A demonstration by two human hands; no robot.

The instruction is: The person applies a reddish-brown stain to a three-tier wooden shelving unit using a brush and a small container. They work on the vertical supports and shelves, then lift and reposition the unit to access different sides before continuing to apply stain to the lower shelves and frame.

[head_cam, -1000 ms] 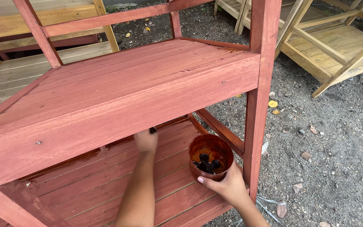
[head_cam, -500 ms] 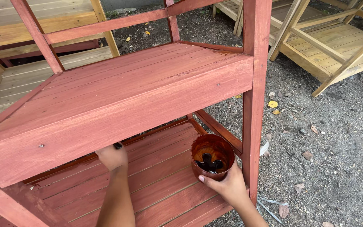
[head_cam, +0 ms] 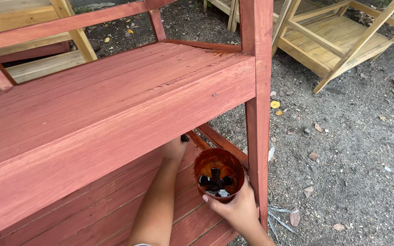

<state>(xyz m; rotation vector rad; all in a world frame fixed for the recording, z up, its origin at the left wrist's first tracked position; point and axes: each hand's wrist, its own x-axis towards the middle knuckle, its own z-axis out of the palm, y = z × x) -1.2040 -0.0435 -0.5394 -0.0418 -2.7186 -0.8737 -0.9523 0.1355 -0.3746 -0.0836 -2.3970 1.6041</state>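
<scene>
Cup (head_cam: 218,175) clasped in right hand (head_cam: 235,209), beside post (head_cam: 257,114).
Left hand (head_cam: 175,148) clenched on a dark tool under top shelf (head_cam: 115,100), left of cup.

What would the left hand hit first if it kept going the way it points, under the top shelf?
Probably the underside of the top shelf: the left hand reaches up and away beneath it. Depth there is hidden, so this is a guess.
</scene>
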